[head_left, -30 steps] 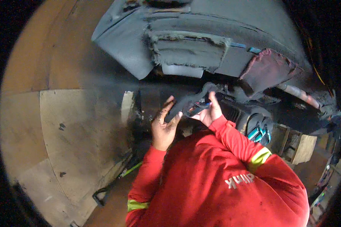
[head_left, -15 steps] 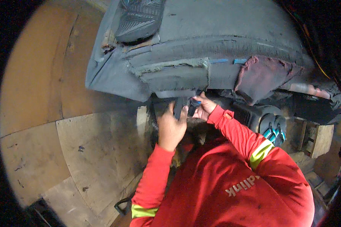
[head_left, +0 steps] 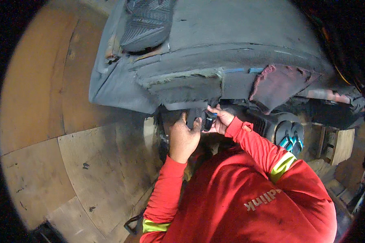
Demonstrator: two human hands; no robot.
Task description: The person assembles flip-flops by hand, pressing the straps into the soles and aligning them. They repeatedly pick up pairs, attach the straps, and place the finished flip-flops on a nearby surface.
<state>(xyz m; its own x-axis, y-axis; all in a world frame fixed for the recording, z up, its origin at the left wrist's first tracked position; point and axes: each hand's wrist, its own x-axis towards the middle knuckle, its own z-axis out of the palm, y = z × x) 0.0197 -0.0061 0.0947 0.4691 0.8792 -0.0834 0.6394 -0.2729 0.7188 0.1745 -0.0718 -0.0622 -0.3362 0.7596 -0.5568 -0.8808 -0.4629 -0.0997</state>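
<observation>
My left hand (head_left: 184, 137) is closed round a dark grey, narrow piece (head_left: 194, 116) that looks like a flip-flop seen on edge, thumb towards me. Dark smudges mark its fingers. On the piece's right side, my right hand (head_left: 223, 120) pinches a black strap-like part (head_left: 209, 120) with a bit of blue and small pale print. Both hands are just under the front edge of a grey cloth-covered bench (head_left: 239, 26), close to a frayed cloth patch (head_left: 184, 89). The piece's far end is hidden by the bench edge and my fingers.
A dark sole with a patterned tread (head_left: 148, 26) lies on the bench at the upper left. At the right rests a pair of flip-flops (head_left: 289, 135) with teal straps, beside a wooden box (head_left: 340, 146). A reddish cloth flap (head_left: 282, 87) hangs from the bench. Wooden boards (head_left: 97, 166) cover the floor.
The view has shifted slightly. The black part has turned a little between my hands, so its pale print now shows. Both hands keep their hold.
</observation>
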